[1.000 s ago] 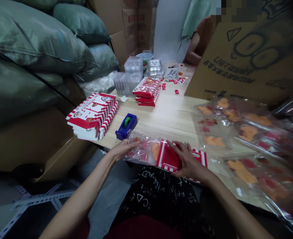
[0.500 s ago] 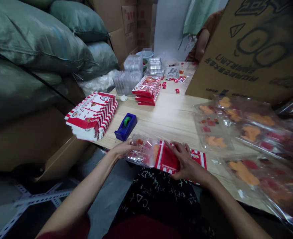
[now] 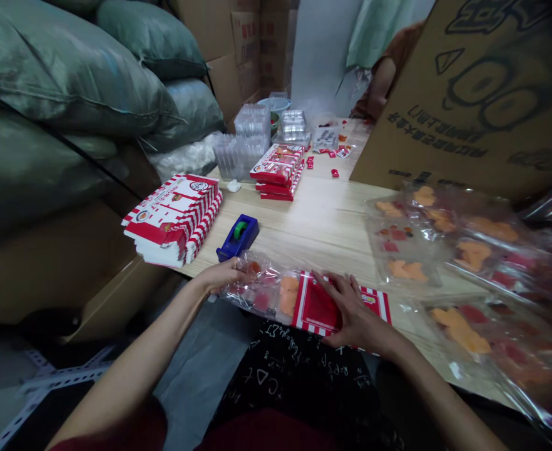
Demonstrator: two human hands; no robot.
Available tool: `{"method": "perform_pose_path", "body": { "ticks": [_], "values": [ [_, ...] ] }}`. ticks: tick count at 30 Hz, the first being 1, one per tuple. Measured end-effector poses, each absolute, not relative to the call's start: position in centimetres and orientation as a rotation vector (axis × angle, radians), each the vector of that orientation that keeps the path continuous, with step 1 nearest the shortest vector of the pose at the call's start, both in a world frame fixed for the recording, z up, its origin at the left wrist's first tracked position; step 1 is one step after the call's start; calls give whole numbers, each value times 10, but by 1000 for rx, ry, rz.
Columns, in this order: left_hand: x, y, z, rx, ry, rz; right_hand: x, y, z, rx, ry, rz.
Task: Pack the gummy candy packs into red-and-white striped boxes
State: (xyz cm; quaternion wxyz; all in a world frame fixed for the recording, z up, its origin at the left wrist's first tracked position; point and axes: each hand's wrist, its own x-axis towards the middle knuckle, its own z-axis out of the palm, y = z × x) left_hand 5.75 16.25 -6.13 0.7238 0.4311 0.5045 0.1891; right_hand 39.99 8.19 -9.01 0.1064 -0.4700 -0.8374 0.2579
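Note:
A clear plastic packet [image 3: 261,289] with red and orange pieces inside lies at the table's near edge, partly tucked into a flat red-and-white striped box [image 3: 374,302]. My left hand [image 3: 220,275] grips the packet's left end, fingers curled on it. My right hand [image 3: 351,310] lies on the box with fingers spread, pressing it down at its open end.
A blue tape dispenser [image 3: 237,237] sits just beyond my left hand. A stack of flat striped boxes [image 3: 175,216] lies at the left edge, another stack [image 3: 278,170] farther back. Several filled clear packets [image 3: 464,250] cover the right side. A large cardboard box [image 3: 473,100] stands behind them. Another person's arm [image 3: 379,81] is at the far end.
My left hand has drawn the packet a little to the left, so more of it shows outside the box. My right hand stays on the box.

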Motion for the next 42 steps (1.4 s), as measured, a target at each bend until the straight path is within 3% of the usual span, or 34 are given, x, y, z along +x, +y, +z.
{"method": "perform_pose_path", "body": {
  "ticks": [10, 19, 30, 42],
  "values": [
    [43, 148, -34, 1072, 1243, 487, 401, 83, -90, -1401, -2472, 735],
    [54, 176, -43, 1026, 1219, 252, 401, 81, -85, -1353, -2525, 817],
    [101, 148, -77, 902, 1142, 468, 416, 85, -91, -1422, -2416, 737],
    [99, 160, -76, 993, 1035, 398, 405, 60, -99, -1393, -2328, 690]
  ]
}}
